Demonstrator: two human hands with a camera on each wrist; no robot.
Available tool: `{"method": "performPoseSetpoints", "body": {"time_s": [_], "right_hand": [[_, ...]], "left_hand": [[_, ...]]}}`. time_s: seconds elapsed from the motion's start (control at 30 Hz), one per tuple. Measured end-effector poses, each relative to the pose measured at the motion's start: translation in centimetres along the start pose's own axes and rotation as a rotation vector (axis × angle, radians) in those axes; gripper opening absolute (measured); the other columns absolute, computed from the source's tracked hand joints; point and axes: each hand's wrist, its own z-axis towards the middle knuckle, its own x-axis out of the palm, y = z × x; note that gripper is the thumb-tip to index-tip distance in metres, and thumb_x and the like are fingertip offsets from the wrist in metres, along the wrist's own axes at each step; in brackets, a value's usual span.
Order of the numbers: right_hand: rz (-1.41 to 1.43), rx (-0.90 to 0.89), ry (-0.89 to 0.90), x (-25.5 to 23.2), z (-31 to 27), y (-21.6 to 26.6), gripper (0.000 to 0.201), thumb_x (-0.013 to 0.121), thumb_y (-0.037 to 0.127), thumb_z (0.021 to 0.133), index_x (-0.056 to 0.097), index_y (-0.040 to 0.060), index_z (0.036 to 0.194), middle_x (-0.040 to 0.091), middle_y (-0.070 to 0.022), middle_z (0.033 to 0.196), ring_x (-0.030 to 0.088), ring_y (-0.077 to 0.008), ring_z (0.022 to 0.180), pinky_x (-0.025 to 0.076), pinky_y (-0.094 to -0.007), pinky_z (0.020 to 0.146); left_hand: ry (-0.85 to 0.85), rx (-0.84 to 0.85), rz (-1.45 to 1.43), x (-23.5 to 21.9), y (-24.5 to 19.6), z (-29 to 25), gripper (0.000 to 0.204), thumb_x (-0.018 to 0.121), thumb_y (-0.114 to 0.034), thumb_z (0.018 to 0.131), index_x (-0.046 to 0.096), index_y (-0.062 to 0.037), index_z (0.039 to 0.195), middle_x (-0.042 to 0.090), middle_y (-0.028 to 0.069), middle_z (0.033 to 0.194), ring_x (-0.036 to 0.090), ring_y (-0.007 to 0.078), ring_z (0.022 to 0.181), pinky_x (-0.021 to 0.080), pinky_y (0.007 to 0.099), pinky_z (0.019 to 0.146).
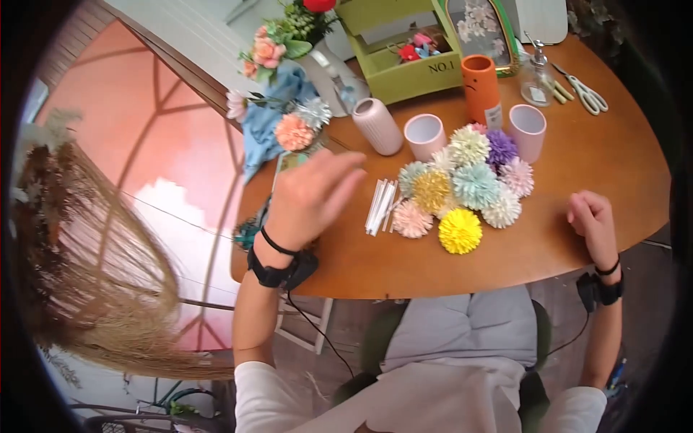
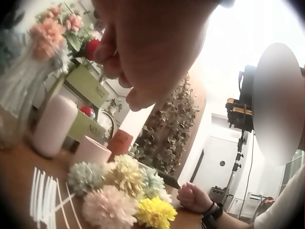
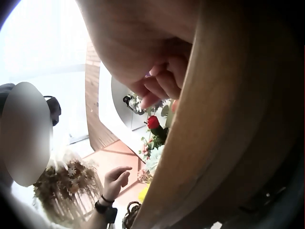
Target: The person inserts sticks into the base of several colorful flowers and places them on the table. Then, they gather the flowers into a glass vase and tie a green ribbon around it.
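Note:
In the head view my left hand point(image 1: 310, 195) is raised over the table's left part, fingers loosely bent and holding nothing. Right of it lie white sticks point(image 1: 381, 207) and a cluster of pompom flowers, with a yellow one point(image 1: 460, 231) at the front. My right hand point(image 1: 593, 225) rests at the table's right edge, fingers loosely curled and empty. Behind the flowers stand a ribbed pink vase point(image 1: 377, 127), two pink cups point(image 1: 424, 136) and an orange vase point(image 1: 481, 90). The left wrist view shows the left hand point(image 2: 152, 52) above the sticks point(image 2: 44, 198) and flowers.
A green wooden box point(image 1: 404, 76), a framed picture point(image 1: 482, 32), a glass pump bottle point(image 1: 537, 83) and scissors point(image 1: 590, 97) stand or lie at the back of the brown table point(image 1: 613, 151). Peach and silver flowers point(image 1: 294, 132) and blue cloth are at the left edge.

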Motion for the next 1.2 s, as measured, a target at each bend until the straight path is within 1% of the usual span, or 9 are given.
{"method": "performPoseSetpoints", "body": {"time_s": [0.13, 0.23, 0.4, 0.5, 0.6, 0.7, 0.83, 1.1, 1.2], "right_hand": [[-0.019, -0.07, 0.029, 0.3, 0.0, -0.3, 0.038, 0.06, 0.024, 0.103, 0.058, 0.0041, 0.07, 0.044, 0.0067, 0.061, 0.036, -0.0021, 0.057, 0.026, -0.023, 0.053], [-0.043, -0.103, 0.071, 0.7, 0.0, 0.1, 0.037, 0.062, 0.023, 0.102, 0.06, 0.0024, 0.071, 0.049, 0.0053, 0.063, 0.041, -0.0036, 0.061, 0.031, -0.0236, 0.056], [-0.063, -0.111, 0.084, 0.8, -0.3, 0.6, 0.034, 0.062, 0.02, 0.1, 0.062, 0.0009, 0.073, 0.055, 0.0029, 0.065, 0.046, -0.0055, 0.064, 0.035, -0.0248, 0.06], [-0.04, -0.118, 0.091, 0.8, -0.3, 0.5, 0.033, 0.062, 0.02, 0.1, 0.062, 0.001, 0.072, 0.056, 0.0022, 0.066, 0.047, -0.0058, 0.065, 0.036, -0.025, 0.06], [-0.032, -0.128, 0.102, 0.9, -0.3, 0.5, 0.033, 0.063, 0.02, 0.1, 0.063, 0.001, 0.073, 0.057, 0.0021, 0.066, 0.047, -0.0059, 0.065, 0.037, -0.025, 0.06], [-0.052, -0.143, 0.098, 0.8, -0.3, 0.7, 0.033, 0.063, 0.021, 0.1, 0.063, 0.001, 0.073, 0.057, 0.0022, 0.066, 0.047, -0.0057, 0.065, 0.037, -0.0248, 0.061], [-0.036, -0.144, 0.089, 0.8, -0.5, 0.9, 0.032, 0.064, 0.02, 0.099, 0.064, 0.001, 0.074, 0.058, 0.0024, 0.067, 0.048, -0.0053, 0.066, 0.038, -0.024, 0.062], [-0.062, -0.149, 0.115, 0.8, -0.2, 1.3, 0.032, 0.063, 0.02, 0.1, 0.065, 0.0009, 0.074, 0.059, 0.0024, 0.067, 0.049, -0.0048, 0.066, 0.038, -0.024, 0.061], [-0.052, -0.135, 0.121, 0.8, -0.3, 0.8, 0.033, 0.062, 0.021, 0.1, 0.066, 0.0007, 0.075, 0.058, 0.0028, 0.066, 0.048, -0.0045, 0.066, 0.038, -0.0239, 0.061]], "left_hand": [[-0.102, -0.259, 0.038, -2.2, 5.1, 1.1, 0.026, 0.074, -0.013, 0.092, 0.071, -0.0035, 0.116, 0.064, 0.0039, 0.086, 0.056, 0.0114, 0.073, 0.045, 0.0264, 0.063], [-0.158, -0.265, 0.11, -2.5, 7.4, 1.9, 0.031, 0.073, -0.016, 0.094, 0.069, -0.0038, 0.122, 0.067, 0.0062, 0.097, 0.059, 0.0122, 0.081, 0.046, 0.0266, 0.066], [0.116, -0.535, 0.028, -3.0, 10.4, 1.6, 0.047, 0.074, -0.03, 0.094, 0.065, -0.0047, 0.132, 0.069, 0.0077, 0.118, 0.062, 0.0153, 0.101, 0.05, 0.0279, 0.077], [0.011, -0.381, 0.114, -2.7, 10.4, 2.3, 0.046, 0.075, -0.029, 0.092, 0.065, -0.0002, 0.127, 0.07, 0.0125, 0.113, 0.064, 0.0233, 0.097, 0.051, 0.0343, 0.08], [0.05, -0.255, 0.084, -1.9, 11.0, 3.3, 0.041, 0.074, -0.026, 0.092, 0.068, -0.0033, 0.125, 0.069, 0.0134, 0.118, 0.063, 0.0217, 0.108, 0.052, 0.0309, 0.083], [0.174, -0.236, 0.136, -1.5, 11.2, 4.6, 0.038, 0.074, -0.024, 0.091, 0.069, -0.0011, 0.121, 0.068, 0.0144, 0.117, 0.063, 0.0232, 0.11, 0.053, 0.0316, 0.085], [0.252, -0.37, 0.126, -1.2, 10.8, 6.1, 0.029, 0.075, -0.02, 0.089, 0.073, 0.0022, 0.107, 0.071, 0.014, 0.1, 0.065, 0.0222, 0.092, 0.053, 0.0333, 0.08], [-0.227, -0.267, 0.009, -3.9, 9.9, 6.0, 0.013, 0.072, -0.01, 0.091, 0.073, 0.001, 0.097, 0.07, 0.0118, 0.087, 0.067, 0.0205, 0.08, 0.052, 0.0319, 0.075], [-0.341, -0.384, -0.255, -5.8, 8.8, 6.1, 0.016, 0.071, -0.012, 0.096, 0.072, 0.0018, 0.104, 0.072, 0.0049, 0.093, 0.065, 0.0105, 0.086, 0.051, 0.0258, 0.077]]}}
